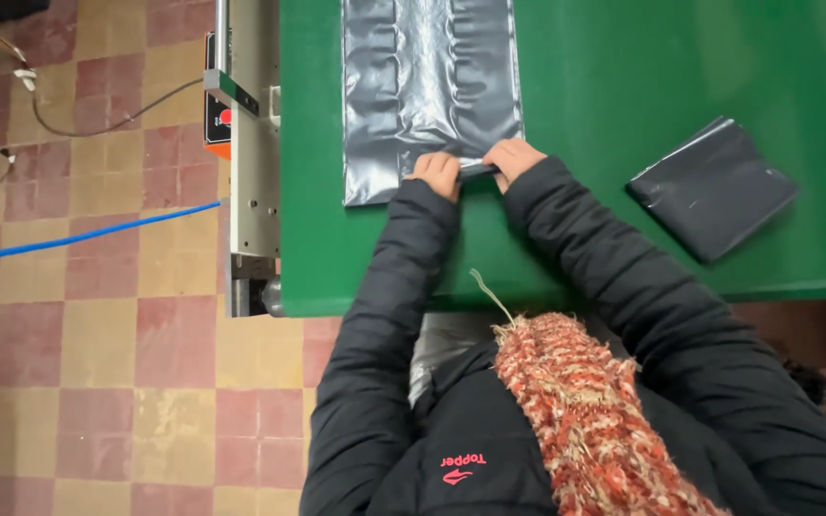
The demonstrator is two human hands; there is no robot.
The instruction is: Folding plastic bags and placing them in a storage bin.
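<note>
Hands, left and right, pinch grey bag's near edge on green table.

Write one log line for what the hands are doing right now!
left hand: pinching near edge of grey plastic bag | right hand: pinching same edge | bag: flat on green table | folded grey bag: lying apart

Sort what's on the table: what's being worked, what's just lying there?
In hand: long grey plastic bag, its near edge pinched by left hand and right hand.
Lying about: folded dark bag, blue cable, metal machine at table edge.
</note>
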